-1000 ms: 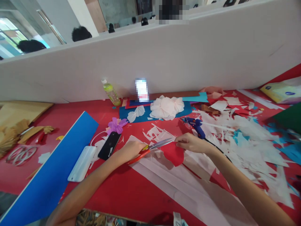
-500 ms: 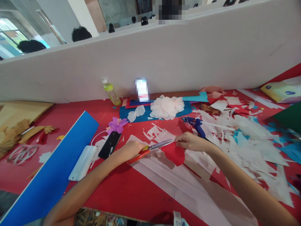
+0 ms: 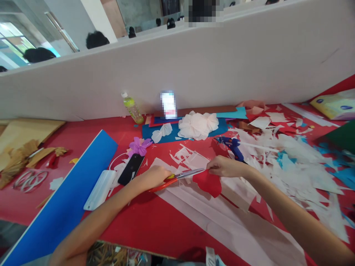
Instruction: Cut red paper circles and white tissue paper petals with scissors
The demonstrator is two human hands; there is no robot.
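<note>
Behind a red-covered tabletop (image 3: 155,232) I see a long pale partition (image 3: 222,66) crossing the whole view, with the dark tops of several heads showing beyond it. From my end of the feed, the left hand (image 3: 156,176) is wrapped around the handles of a pair of orange-and-yellow scissors (image 3: 191,173), the blades pointing toward the other hand. I get the right hand (image 3: 224,167) pinching the upper edge of a red paper piece (image 3: 209,184) between thumb and fingers, close to the blade tips; whether the blades bite into the paper, I cannot tell. That red piece hangs from the pinch, over a large pale pink paper sheet (image 3: 235,232) spread on the tabletop.

Just past the right hand I have a blue glue gun (image 3: 235,147), with a heap of white paper scraps (image 3: 299,170) to its right. Farther back, a pale pink paper flower (image 3: 198,125) rests on blue paper (image 3: 223,127). On the left of my view, a black smartphone (image 3: 131,169) lies beside a purple paper flower (image 3: 140,146), and a bottle (image 3: 132,109) leans near the partition. One long blue board (image 3: 66,207) slants past the left forearm.
</note>
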